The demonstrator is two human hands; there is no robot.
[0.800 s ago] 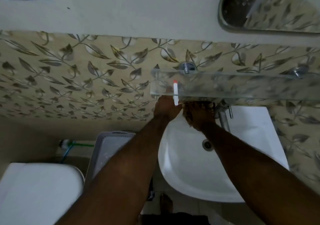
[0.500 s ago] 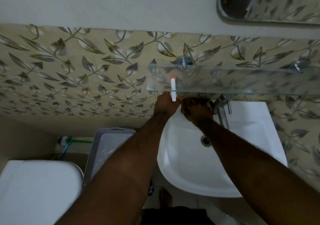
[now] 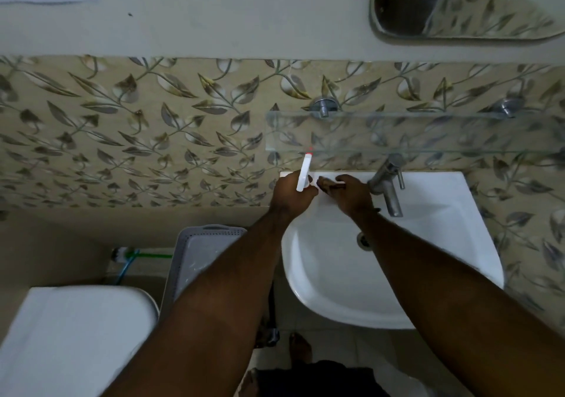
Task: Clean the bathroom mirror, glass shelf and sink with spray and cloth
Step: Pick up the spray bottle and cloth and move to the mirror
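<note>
My left hand (image 3: 289, 196) grips a slim white spray bottle (image 3: 303, 174) with a red tip, held at the back left corner of the white sink (image 3: 336, 292), just under the glass shelf (image 3: 428, 133). My right hand (image 3: 350, 196) rests on the sink's back rim between the bottle and the steel tap (image 3: 386, 184). Its fingers curl toward the bottle, and I cannot make out a cloth under them. The mirror (image 3: 458, 8) hangs on the wall at the top right, spotted and dull.
A grey plastic basket (image 3: 198, 259) stands on the floor left of the sink, and a white toilet tank (image 3: 76, 335) fills the lower left. A green and blue hose (image 3: 134, 257) runs along the wall. The drain (image 3: 363, 240) sits mid-basin. My bare foot (image 3: 301, 349) is below the sink.
Both hands were seen through the glass shelf and now show below its front edge, on the sink's rim. The bottle has tilted to the right. The tap is now in plain view.
</note>
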